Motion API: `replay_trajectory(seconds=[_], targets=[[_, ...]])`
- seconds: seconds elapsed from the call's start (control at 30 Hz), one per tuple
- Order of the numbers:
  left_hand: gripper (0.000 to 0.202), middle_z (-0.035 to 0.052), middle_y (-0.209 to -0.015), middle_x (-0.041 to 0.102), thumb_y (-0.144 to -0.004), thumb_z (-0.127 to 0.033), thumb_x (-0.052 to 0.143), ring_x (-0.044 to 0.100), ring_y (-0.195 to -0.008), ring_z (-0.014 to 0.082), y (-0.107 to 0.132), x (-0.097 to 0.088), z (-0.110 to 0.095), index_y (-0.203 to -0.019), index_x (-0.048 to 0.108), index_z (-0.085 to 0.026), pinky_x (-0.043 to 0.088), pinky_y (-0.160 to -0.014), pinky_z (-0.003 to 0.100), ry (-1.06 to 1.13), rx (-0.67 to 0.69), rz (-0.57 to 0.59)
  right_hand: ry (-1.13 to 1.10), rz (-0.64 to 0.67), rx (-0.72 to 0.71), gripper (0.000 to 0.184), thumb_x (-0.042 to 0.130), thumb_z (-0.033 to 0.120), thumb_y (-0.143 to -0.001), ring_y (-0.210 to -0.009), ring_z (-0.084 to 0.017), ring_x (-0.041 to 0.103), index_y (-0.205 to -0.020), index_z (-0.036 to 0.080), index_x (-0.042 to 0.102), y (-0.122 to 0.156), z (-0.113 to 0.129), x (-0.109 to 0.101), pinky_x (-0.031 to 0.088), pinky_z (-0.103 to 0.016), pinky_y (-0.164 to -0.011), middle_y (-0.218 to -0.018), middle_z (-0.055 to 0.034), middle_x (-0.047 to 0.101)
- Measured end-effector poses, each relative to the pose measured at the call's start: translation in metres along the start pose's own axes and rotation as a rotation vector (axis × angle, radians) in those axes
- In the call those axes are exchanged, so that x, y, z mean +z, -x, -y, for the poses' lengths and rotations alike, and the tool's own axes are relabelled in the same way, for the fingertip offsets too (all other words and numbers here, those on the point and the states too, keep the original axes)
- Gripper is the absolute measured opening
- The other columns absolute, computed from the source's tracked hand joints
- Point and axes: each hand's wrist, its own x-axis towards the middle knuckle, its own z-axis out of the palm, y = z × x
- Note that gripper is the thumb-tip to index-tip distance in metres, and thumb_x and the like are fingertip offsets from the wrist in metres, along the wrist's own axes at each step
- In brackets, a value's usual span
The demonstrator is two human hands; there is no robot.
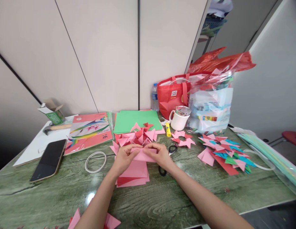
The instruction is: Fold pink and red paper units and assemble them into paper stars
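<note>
A folded piece of pink paper (143, 156) is held level between my two hands. My left hand (124, 158) pinches its left end, thumb in front and fingers behind. At the right end, my right hand (160, 155) grips it the same way. Just below lies a stack of pink and red paper sheets (135, 173). Behind my hands is a heap of folded pink and red paper pieces (138, 135). Black-handled scissors (162, 171) lie beside my right hand, partly hidden by it.
Left are a phone (49, 160), a white ring (95, 162), a hammer (57, 128) and a paper pack (88, 132). Green sheets (137, 121), a glue stick (168, 130) and a mug (180, 119) stand behind. Folded coloured pieces (225, 151) and bags (210, 108) are right.
</note>
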Motion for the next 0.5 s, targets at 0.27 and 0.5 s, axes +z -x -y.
replay_trajectory(seconds=[0.27,0.5], targets=[[0.035,0.0039,-0.072,0.069,-0.068,-0.032,0.068,0.059,-0.061,0.0155,0.001,0.005,-0.004,-0.099,0.067,-0.016,0.046,-0.056,0.024,0.202,-0.140,-0.015,0.024,-0.070,0.009,0.014,0.066,0.032,-0.071,-0.067,-0.019,0.062,-0.067,0.019,0.069,0.000,0.000,0.001,0.048,-0.029,-0.065,-0.069,-0.0028,0.070],[0.041,0.0050,-0.074,0.070,-0.049,-0.021,0.082,0.064,-0.065,0.0186,0.001,0.012,0.000,-0.085,0.067,-0.011,0.054,-0.066,0.033,0.334,-0.282,0.000,-0.035,-0.134,0.066,0.017,0.067,0.034,-0.068,-0.064,-0.019,0.062,-0.064,0.018,0.068,-0.001,-0.001,-0.001,0.048,-0.029,-0.062,-0.067,-0.0030,0.069]])
